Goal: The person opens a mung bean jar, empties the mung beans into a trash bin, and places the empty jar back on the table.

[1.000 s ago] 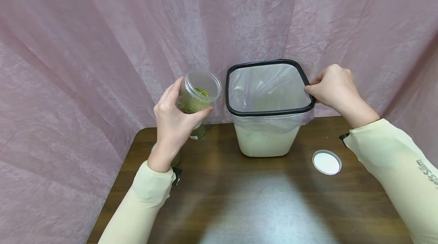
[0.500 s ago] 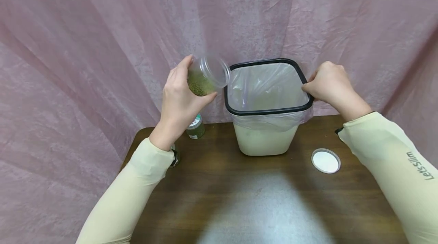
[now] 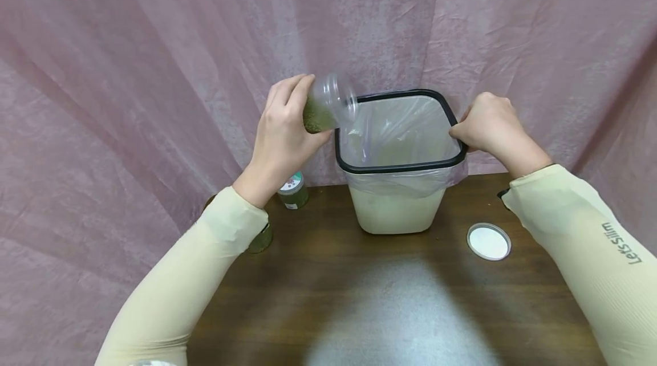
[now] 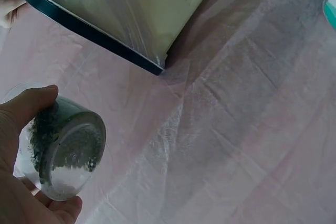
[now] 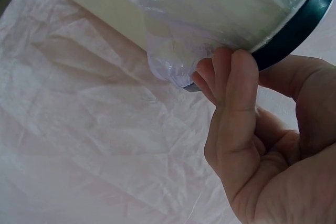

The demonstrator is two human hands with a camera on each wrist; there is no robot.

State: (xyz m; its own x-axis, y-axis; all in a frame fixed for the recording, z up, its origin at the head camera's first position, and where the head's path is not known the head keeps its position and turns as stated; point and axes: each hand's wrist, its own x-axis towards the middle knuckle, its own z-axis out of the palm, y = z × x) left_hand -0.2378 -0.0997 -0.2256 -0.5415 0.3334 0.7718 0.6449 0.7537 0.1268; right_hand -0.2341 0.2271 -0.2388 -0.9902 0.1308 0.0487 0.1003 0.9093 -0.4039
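Note:
My left hand (image 3: 287,121) grips a clear plastic jar (image 4: 68,150) partly filled with small green beans. The jar lies tilted to the right, its uncovered mouth overlapping the left rim of the trash can (image 3: 397,206) in the head view. The can is cream coloured, with a black rim (image 3: 400,169) over a translucent bag liner (image 3: 405,126). With thumb and fingers, my right hand (image 3: 490,123) pinches the rim at its right side, and the right wrist view shows the fingertips (image 5: 244,61) against the liner there. The beans sit along the jar's lower side.
A lidded jar of green contents (image 3: 293,190) stands on the wooden table (image 3: 380,309) left of the can. Another jar (image 3: 260,240) is partly hidden by my left forearm. A round white lid (image 3: 489,242) lies at the right. A pink curtain (image 3: 205,41) hangs behind.
My left hand has moved right and up, tipping the jar from nearly upright to sideways at the can's left rim. My right hand keeps its hold on the rim.

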